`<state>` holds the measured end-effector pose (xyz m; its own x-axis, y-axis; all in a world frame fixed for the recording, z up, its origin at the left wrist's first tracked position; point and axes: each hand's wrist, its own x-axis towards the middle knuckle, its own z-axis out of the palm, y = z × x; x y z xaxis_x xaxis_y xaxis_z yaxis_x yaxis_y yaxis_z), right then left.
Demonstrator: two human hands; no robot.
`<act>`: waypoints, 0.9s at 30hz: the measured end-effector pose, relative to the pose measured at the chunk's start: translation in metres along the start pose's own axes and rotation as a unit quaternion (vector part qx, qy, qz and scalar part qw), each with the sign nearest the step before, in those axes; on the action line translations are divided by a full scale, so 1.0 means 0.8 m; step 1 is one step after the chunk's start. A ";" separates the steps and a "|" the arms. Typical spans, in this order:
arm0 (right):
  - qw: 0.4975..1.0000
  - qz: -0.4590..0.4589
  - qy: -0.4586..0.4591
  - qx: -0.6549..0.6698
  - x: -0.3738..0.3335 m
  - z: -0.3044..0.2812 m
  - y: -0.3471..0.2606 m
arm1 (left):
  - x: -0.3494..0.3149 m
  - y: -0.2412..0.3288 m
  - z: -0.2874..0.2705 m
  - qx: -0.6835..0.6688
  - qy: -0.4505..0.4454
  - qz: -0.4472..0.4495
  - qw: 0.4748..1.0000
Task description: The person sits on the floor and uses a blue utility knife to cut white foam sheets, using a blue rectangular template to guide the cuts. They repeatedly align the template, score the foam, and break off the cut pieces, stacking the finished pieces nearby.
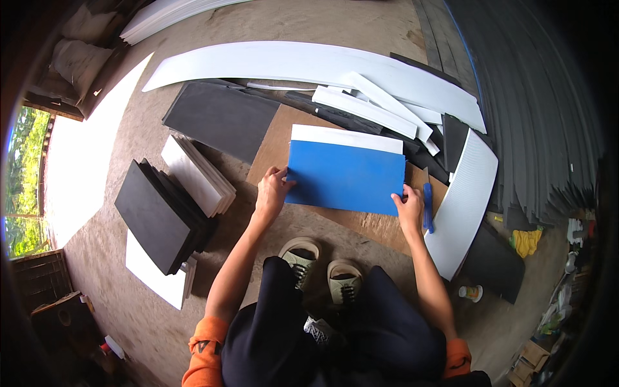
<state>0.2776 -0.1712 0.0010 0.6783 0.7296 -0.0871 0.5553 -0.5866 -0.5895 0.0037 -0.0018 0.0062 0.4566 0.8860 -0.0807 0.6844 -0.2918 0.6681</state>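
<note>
Counted: one left hand, one right hand, one blue sheet
Also one blue-handled knife, one plywood board, two lace-up shoes, two orange sleeves, one yellow cloth; dark layered sheets, too many to count

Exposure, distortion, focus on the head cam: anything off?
Head view: sunlit floor strip at left is blown out to white; head view: fisheye bends long edges, and the corners go black; head view: blue sheet, left hand and right hand show no obvious blur; head view: clutter at lower right is dim, hard to make out.
</note>
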 end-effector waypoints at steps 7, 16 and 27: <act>0.999 -0.030 0.020 0.004 0.016 0.002 0.021 | 0.003 -0.001 0.002 -0.007 0.014 -0.009 1.000; 0.992 0.035 -0.042 0.112 0.019 -0.002 0.019 | 0.003 -0.004 0.002 0.005 0.021 0.002 1.000; 0.993 0.024 -0.035 0.111 0.018 -0.002 0.023 | 0.003 0.003 -0.002 0.008 0.011 -0.002 1.000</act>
<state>0.2986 -0.1719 -0.0100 0.6625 0.7295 -0.1702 0.3979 -0.5352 -0.7451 0.0055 0.0005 0.0084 0.4411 0.8949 -0.0675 0.6958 -0.2935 0.6556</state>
